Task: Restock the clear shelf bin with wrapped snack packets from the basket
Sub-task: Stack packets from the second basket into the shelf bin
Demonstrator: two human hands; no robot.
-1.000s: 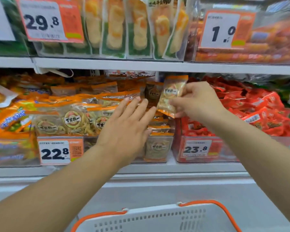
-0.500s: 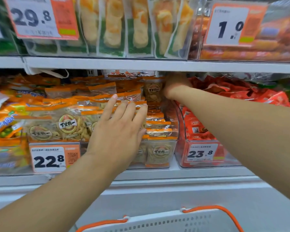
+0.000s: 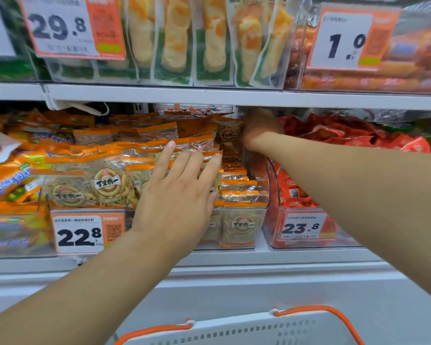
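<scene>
The right hand [image 3: 260,130] reaches deep over the far end of the clear shelf bin [image 3: 237,220]; its fingers are hidden, so I cannot tell whether it grips a packet. The left hand [image 3: 182,192] lies flat and spread on the stacked snack packets [image 3: 238,192], best kept pressing so nothing slides forward. The white shelf [image 3: 234,95] overhead leaves little room, and the basket [image 3: 246,329] waits near, below.

A second ago my right hand [image 3: 260,129] held a snack packet [image 3: 229,135] before the shelf; now I have it deep at the clear bin's [image 3: 237,220] rear, its fingers hidden.
</scene>
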